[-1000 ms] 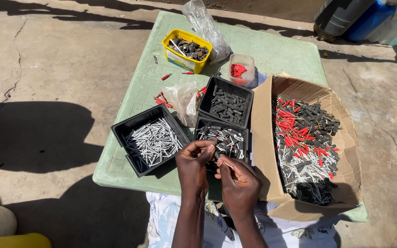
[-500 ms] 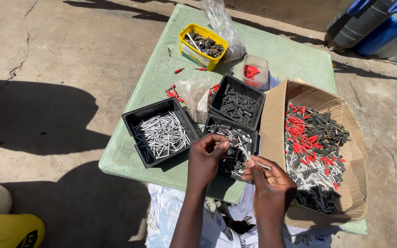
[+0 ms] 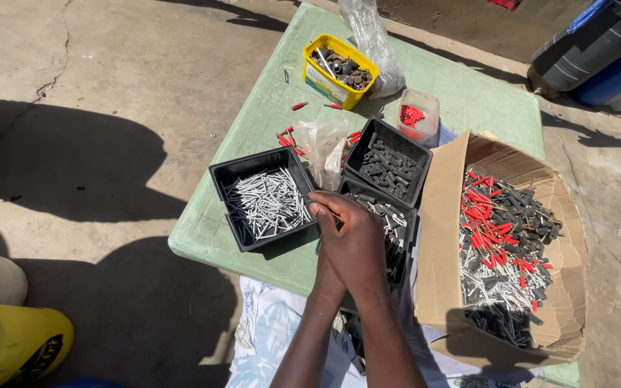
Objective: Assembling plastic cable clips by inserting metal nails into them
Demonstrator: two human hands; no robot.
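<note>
Over the near black plastic tray (image 3: 397,237) of grey-and-silver pins, your left hand (image 3: 332,248) and right hand (image 3: 357,241) clasp together, grip hidden, so I cannot tell what they hold; a slip could scatter pins.

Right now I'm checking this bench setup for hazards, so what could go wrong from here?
The black tray of metal pins sits close to the green table's near edge; a nudge from the left hand could tip it and scatter pins. The hands overlap, with the right hand on top, over the middle tray, so small parts could slip unseen. The cardboard box seems to overhang the table edge and might slide off.
</note>
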